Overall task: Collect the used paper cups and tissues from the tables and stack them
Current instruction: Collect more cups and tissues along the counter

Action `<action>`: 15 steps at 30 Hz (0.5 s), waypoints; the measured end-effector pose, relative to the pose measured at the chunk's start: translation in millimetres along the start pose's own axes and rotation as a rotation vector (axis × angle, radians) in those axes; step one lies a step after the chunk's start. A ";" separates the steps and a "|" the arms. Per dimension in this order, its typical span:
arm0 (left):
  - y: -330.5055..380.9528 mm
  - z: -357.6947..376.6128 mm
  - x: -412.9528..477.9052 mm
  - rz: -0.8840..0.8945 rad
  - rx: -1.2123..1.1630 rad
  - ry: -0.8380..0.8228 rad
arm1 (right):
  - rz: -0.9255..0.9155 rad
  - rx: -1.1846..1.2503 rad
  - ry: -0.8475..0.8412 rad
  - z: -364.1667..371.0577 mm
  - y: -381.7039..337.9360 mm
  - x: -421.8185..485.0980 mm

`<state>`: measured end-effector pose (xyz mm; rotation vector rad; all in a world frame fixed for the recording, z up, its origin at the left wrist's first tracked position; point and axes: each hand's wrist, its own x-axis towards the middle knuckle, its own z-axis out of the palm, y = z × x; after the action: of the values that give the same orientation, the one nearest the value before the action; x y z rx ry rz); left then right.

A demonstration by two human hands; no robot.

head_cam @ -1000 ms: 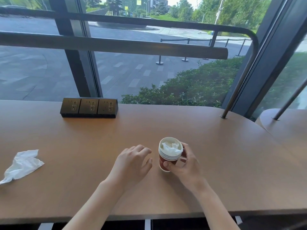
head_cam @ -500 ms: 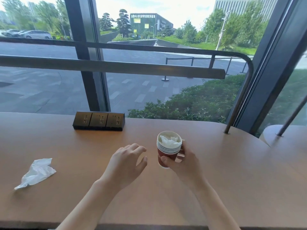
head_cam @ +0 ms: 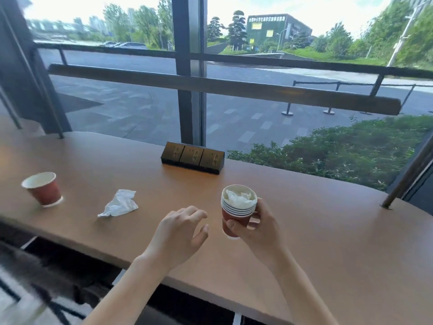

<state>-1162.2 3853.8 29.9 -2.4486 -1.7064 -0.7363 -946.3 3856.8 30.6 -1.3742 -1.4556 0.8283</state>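
Note:
My right hand (head_cam: 256, 227) grips a stack of several red paper cups (head_cam: 235, 213) with white rims, held just above the wooden counter (head_cam: 328, 231). White tissue (head_cam: 239, 197) fills the top cup. My left hand (head_cam: 179, 231) hovers over the counter just left of the stack, fingers relaxed and holding nothing. A crumpled white tissue (head_cam: 119, 204) lies on the counter further left. Beyond it, a single red paper cup (head_cam: 44, 188) stands upright near the counter's left end.
A black block of three power sockets (head_cam: 192, 157) sits at the counter's back edge by the window. A slanted metal rail post (head_cam: 398, 186) meets the counter at the right. The counter's front edge runs diagonally, with dark floor below at the left.
The view has swung left, bringing the single red cup into sight. The cup stack in my right hand has lifted slightly. My left hand stays beside it.

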 end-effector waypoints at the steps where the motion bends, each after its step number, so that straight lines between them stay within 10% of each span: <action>1: -2.3 -6.3 -6.8 -0.044 0.015 0.010 | -0.021 0.009 -0.032 4.5 -3.4 2.3; 15: -36.5 -119.9 -212.6 -0.706 0.290 0.075 | -0.200 0.170 -0.686 144.3 -59.4 -88.2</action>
<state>-1293.6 3645.1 39.0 -1.5944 -2.4540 -0.5507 -1107.8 3779.5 22.0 -0.8236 -1.9413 1.3330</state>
